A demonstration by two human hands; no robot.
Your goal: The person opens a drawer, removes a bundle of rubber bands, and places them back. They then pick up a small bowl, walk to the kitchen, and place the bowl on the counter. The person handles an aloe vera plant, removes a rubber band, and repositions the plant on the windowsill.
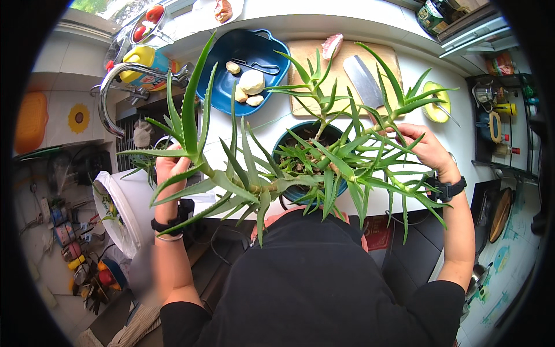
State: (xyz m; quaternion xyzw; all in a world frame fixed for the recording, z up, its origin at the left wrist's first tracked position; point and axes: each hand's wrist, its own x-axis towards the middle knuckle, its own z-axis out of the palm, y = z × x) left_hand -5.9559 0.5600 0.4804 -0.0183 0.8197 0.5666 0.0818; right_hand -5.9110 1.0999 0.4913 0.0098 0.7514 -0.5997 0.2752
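Note:
A sprawling potted aloe plant (260,186) spreads across the front of the white counter, its stems rooted in a round dark teal pot (342,187). My left hand (171,173) is at the far left stem, fingers curled behind a leafy rosette; leaves hide part of the grip. On the right, my right hand (418,141) has its fingers and thumb close together at the base of another rosette, and leaves cover the fingertips. Whether either hand is closed on the plant cannot be made out. Bark-like pieces show on the soil around the stems.
Behind the pot are a wooden cutting board (299,104) with a cleaver (362,80), and a blue basin (212,56) holding pale, peeled-looking pieces. A halved green fruit (438,102) with a utensil lies right. A faucet (104,99) and a white lined bin (143,208) are left.

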